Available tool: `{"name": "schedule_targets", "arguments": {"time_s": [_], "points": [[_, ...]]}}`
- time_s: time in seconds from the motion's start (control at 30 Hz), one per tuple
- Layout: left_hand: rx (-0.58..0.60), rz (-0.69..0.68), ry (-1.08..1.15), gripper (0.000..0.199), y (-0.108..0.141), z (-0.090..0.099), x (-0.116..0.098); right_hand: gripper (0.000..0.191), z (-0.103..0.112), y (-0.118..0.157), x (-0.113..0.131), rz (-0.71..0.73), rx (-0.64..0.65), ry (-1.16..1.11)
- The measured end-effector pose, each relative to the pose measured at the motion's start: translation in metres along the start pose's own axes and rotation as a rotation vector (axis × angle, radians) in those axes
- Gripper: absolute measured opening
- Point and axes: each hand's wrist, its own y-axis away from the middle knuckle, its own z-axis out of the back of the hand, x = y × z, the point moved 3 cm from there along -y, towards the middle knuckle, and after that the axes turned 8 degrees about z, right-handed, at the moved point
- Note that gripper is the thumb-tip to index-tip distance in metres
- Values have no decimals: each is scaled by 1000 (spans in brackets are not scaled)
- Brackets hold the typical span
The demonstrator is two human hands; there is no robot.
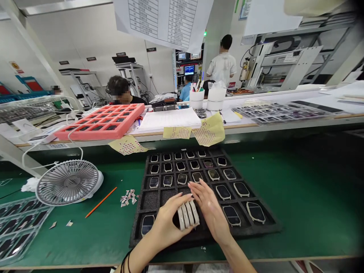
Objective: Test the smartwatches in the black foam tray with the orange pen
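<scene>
My left hand [167, 218] is wrapped round a stack of several light-coloured smartwatch cases [188, 215], held on edge side by side. Right beside the stack, my right hand [209, 206] has its fingers stretched out and nearly together; whether its palm touches the cases I cannot tell. Both hands are above a black foam tray [149, 200] with square compartments. Many compartments hold a smartwatch with a dark screen, such as one watch [231, 215] right of my right hand. Two compartments left of my hands show bare foam. My hands and forearms hide part of the front rows.
A grey-white fan [71, 182], an orange stick [101, 202] and small paper pieces [129, 198] lie left on the green mat. A clear tray [19, 227] of dark parts sits at the left edge. The shelf ahead carries a pink foam tray [122, 129]. Other people are beyond.
</scene>
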Motion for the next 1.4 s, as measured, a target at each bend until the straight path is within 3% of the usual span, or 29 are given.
{"name": "schedule_targets", "arguments": {"time_s": [0.1, 0.3, 0.53, 0.6, 0.73, 0.87, 0.93, 1.0, 1.07, 1.13, 1.27, 1.4], "points": [[-35, -35, -15, 65, 2, 4, -5, 54, -6, -1, -1, 132, 4, 75], [-70, -37, -39, 65, 4, 12, -3, 56, 0, 42, -5, 118, -106, 36], [-89, 9, -86, 61, 11, 11, 5, 62, -2, 5, 13, 204, -84, 13], [-94, 16, -91, 61, 12, 10, 8, 60, 2, 14, 5, 128, -129, -32], [-85, 10, -66, 63, 13, 8, 11, 59, 18, 62, -10, 11, -271, -66], [-28, -63, 30, 65, 10, 6, 1, 44, 22, 85, -10, -71, -243, -51], [30, -101, 64, 65, 8, 5, -6, 41, 17, 78, -3, -111, -195, 9], [88, -137, 94, 66, 7, 3, -12, 58, 8, 60, 5, -202, -87, 24], [135, -164, 125, 68, 6, 2, -15, 77, -4, 42, 12, -400, 87, -17], [161, -178, 145, 71, 5, 1, -15, 74, -9, 27, 17, -575, 181, -11], [164, -197, 154, 75, 2, 2, -14, 50, -9, 11, 18, -655, 167, 86], [210, -119, 139, 72, -5, 4, -16, 44, -9, 10, 9, -632, 109, 135]]}}
